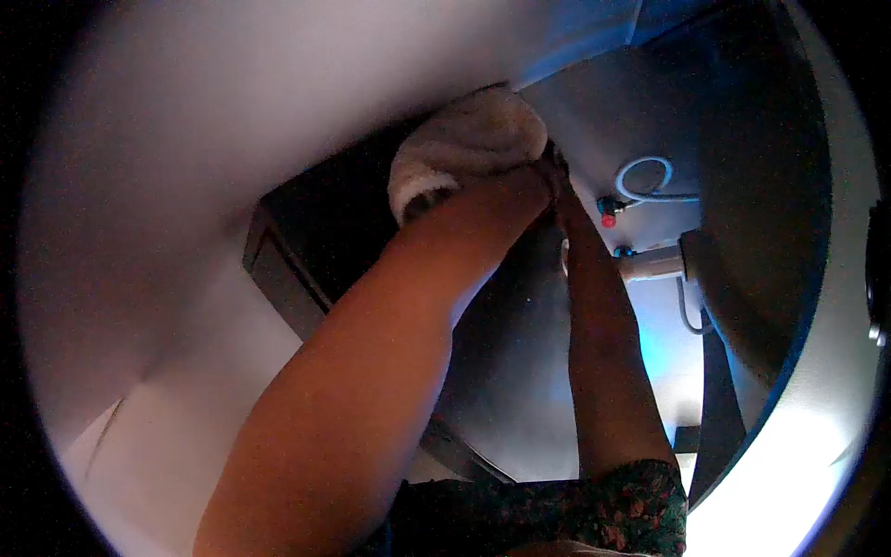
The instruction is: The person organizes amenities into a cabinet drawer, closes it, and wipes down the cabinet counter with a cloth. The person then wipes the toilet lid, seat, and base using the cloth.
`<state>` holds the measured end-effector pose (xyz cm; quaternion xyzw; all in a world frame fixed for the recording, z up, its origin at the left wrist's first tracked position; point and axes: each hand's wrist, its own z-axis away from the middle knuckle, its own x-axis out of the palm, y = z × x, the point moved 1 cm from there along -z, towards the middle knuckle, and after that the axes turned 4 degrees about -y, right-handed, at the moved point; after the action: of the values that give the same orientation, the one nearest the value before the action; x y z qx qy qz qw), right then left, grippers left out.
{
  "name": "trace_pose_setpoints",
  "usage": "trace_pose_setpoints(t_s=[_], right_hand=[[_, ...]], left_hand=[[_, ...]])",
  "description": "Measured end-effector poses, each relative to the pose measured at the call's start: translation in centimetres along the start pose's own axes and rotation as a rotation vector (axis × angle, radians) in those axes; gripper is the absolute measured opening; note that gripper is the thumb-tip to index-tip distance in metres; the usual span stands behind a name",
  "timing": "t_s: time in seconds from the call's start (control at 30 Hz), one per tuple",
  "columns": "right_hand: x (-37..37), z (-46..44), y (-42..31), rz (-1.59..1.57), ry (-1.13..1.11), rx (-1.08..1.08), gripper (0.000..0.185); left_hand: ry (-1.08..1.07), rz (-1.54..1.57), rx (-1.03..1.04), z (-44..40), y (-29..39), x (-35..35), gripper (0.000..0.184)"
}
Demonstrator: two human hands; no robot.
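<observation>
A pale, fluffy cloth (469, 139) lies bunched at the upper middle, over the dark top of a cabinet or shelf (325, 218). From the lower left my left arm stretches up to it, and my left hand (531, 184) is at the cloth's lower right edge, with its fingers hidden. My right arm rises from the lower right. My right hand (560, 172) is beside the left one, close to the cloth's right end, dark and too unclear to show its fingers. Whether either hand grips the cloth cannot be made out.
On the right, a coiled pale hose (645, 176) hangs near a red-tipped valve (608, 220). Below them a white pipe (654, 265) runs to a large dark curved basin or panel (761, 232). A patterned dark garment (640, 506) shows at the bottom.
</observation>
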<state>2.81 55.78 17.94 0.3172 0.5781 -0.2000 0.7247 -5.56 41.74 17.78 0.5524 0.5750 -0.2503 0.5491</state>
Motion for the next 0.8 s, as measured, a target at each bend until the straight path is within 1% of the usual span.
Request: trace_pose_setpoints(t_s=[0.13,0.27,0.43,0.53,0.57,0.63,0.67,0.73,0.77,0.8], right_hand=[[0.2,-0.4,-0.1,0.032,0.028,-0.038,0.051],[1.2,2.2,-1.2,-0.009,0.086,-0.182,0.051],[3.0,12.9,-1.9,-0.176,0.210,-0.422,0.051],[4.1,16.6,-1.7,-0.259,0.290,-0.483,0.051],[4.3,16.0,-0.5,-0.259,0.297,-0.483,0.051],[5.7,14.7,0.6,0.007,0.317,-0.488,0.049],[5.1,13.3,0.5,0.018,0.326,-0.503,0.049],[2.1,11.3,-2.1,-0.459,0.172,-0.371,0.045],[1.4,9.9,-2.4,-0.425,0.157,-0.327,0.045],[0.7,8.6,-2.8,-0.323,0.153,-0.296,0.045]], left_hand=[[-0.053,-0.023,0.029,0.6,0.2,0.0,0.042],[-0.106,-0.040,0.045,-0.5,1.6,1.7,0.041],[-0.140,-0.076,0.053,-0.4,1.7,2.1,0.040],[-0.122,-0.085,0.061,1.0,0.9,1.3,0.040],[-0.113,-0.080,0.062,1.2,0.7,1.0,0.040],[-0.110,-0.080,0.060,1.4,0.4,1.0,0.039],[-0.103,-0.072,0.055,1.4,0.2,1.0,0.039],[-0.098,-0.054,0.039,1.4,-0.2,1.2,0.039],[-0.080,-0.043,0.027,1.9,-0.1,1.1,0.039],[-0.070,-0.036,0.029,1.8,-0.3,0.7,0.039]])
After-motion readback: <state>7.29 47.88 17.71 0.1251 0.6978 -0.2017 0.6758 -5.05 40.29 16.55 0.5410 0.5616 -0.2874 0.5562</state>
